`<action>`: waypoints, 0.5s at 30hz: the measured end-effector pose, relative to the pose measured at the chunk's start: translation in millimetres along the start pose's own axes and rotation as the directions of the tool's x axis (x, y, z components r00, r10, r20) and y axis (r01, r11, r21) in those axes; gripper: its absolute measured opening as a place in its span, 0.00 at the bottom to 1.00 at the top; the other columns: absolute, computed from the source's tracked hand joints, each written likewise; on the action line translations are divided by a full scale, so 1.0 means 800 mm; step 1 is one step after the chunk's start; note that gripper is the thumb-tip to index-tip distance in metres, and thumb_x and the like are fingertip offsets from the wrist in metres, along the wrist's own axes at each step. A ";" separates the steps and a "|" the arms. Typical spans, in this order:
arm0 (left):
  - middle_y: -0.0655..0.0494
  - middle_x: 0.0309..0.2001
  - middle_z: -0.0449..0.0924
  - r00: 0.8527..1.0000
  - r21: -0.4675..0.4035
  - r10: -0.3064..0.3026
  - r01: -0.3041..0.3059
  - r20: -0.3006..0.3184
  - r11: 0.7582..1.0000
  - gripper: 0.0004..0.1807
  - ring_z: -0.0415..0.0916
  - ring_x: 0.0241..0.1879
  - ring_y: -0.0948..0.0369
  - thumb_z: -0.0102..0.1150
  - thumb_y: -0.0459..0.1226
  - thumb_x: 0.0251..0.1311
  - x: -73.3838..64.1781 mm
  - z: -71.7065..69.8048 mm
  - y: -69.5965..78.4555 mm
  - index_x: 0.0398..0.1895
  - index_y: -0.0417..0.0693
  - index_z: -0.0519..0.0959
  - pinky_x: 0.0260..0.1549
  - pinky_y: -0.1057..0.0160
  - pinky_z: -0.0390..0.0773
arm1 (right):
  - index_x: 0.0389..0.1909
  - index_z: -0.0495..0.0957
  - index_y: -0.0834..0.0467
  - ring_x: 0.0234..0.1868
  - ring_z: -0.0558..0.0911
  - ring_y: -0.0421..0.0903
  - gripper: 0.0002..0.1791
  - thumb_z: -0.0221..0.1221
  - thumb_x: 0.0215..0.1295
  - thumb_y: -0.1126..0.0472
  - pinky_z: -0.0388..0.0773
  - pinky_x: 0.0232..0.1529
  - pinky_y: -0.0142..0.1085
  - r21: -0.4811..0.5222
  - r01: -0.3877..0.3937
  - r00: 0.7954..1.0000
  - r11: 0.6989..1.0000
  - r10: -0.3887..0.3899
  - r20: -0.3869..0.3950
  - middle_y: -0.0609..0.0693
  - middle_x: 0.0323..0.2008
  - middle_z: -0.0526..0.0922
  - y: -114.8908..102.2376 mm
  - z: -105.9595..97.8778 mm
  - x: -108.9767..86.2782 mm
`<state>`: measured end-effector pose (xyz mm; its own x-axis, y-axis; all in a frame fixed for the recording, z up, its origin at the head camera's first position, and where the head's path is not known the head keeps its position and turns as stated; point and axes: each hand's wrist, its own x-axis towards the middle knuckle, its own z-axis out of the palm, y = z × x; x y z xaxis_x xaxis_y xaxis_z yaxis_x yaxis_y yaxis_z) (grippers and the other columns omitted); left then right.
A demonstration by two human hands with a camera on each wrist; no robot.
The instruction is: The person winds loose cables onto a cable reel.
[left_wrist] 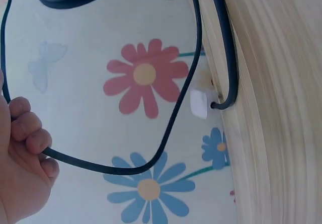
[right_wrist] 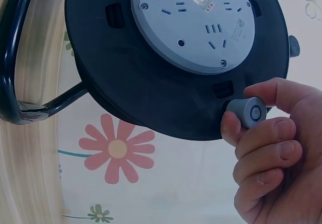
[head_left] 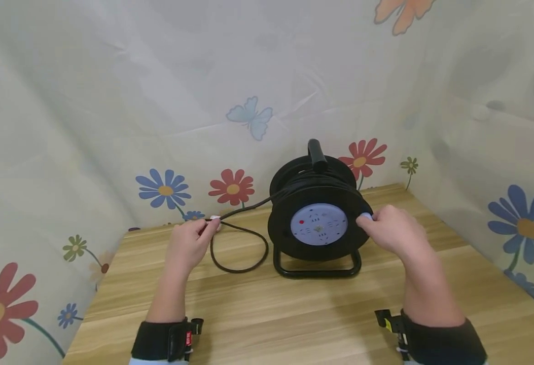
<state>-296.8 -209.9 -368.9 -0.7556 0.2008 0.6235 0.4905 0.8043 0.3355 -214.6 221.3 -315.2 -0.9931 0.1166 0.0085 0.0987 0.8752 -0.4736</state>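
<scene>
A black cable reel (head_left: 276,228) with a pale socket panel (head_left: 319,224) stands upright on its tubular frame (head_left: 317,274). My right hand (head_left: 395,230) pinches the small grey winding knob (right_wrist: 247,111) on the reel's rim between thumb and forefinger. To the left of the reel, my left hand (head_left: 188,243) grips the black cable (left_wrist: 121,170), its fingers curled round it. From that hand the cable runs up to the drum, and a slack loop of it hangs in front. The white plug (left_wrist: 199,103) lies by the table's back edge.
The reel and both hands are over a wood-grain table (head_left: 267,314). A curtain (head_left: 180,101) with printed flowers and butterflies closes off the back and sides. The reel's carrying handle (head_left: 317,156) sticks up at its top.
</scene>
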 end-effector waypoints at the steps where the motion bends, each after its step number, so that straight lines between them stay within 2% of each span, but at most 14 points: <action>1: 0.60 0.09 0.56 1.000 -0.006 0.007 -0.007 -0.004 1.000 0.31 0.55 0.11 0.60 0.46 0.59 0.68 -0.001 -0.003 -0.003 0.09 0.54 0.60 0.13 0.60 0.55 | 0.13 0.65 0.55 0.15 0.64 0.46 0.29 0.48 0.65 0.38 0.56 0.15 0.36 -0.003 -0.001 1.000 1.000 0.001 0.001 0.47 0.13 0.63 0.000 0.000 0.000; 3: 0.60 0.09 0.57 1.000 -0.002 0.011 -0.011 -0.011 1.000 0.31 0.54 0.11 0.60 0.48 0.57 0.68 -0.004 -0.009 -0.009 0.10 0.54 0.59 0.14 0.60 0.56 | 0.13 0.65 0.55 0.16 0.64 0.46 0.29 0.48 0.65 0.38 0.56 0.16 0.36 -0.005 -0.004 1.000 1.000 0.004 0.007 0.47 0.13 0.63 0.000 0.000 0.000; 6: 0.60 0.10 0.57 1.000 0.017 -0.014 0.015 -0.018 1.000 0.31 0.55 0.11 0.59 0.50 0.57 0.67 -0.010 -0.018 -0.024 0.10 0.53 0.59 0.14 0.60 0.56 | 0.13 0.65 0.55 0.16 0.64 0.46 0.29 0.47 0.65 0.37 0.57 0.16 0.36 -0.008 -0.008 1.000 1.000 0.008 0.011 0.47 0.14 0.63 0.000 0.000 0.001; 10: 0.59 0.09 0.56 0.998 0.081 -0.052 0.054 -0.030 0.995 0.32 0.55 0.11 0.59 0.50 0.59 0.66 -0.017 -0.032 -0.049 0.09 0.53 0.58 0.13 0.59 0.56 | 0.13 0.66 0.56 0.15 0.64 0.46 0.29 0.48 0.65 0.39 0.57 0.16 0.36 -0.007 -0.011 1.000 1.000 0.011 0.018 0.47 0.13 0.63 0.001 0.001 0.001; 15: 0.60 0.08 0.56 0.997 0.138 -0.067 0.071 -0.030 0.988 0.32 0.54 0.10 0.59 0.50 0.57 0.67 -0.030 -0.056 -0.078 0.08 0.53 0.59 0.14 0.59 0.56 | 0.13 0.66 0.57 0.15 0.64 0.46 0.28 0.48 0.65 0.40 0.56 0.16 0.36 -0.001 -0.014 0.999 1.000 0.014 0.033 0.47 0.12 0.63 0.002 0.001 0.002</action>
<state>-289.8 -289.7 -373.3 -0.7737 0.1296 0.6202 0.3714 0.8858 0.2782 -216.1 222.4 -316.6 -0.9932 0.1136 -0.0272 0.1129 0.8741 -0.4725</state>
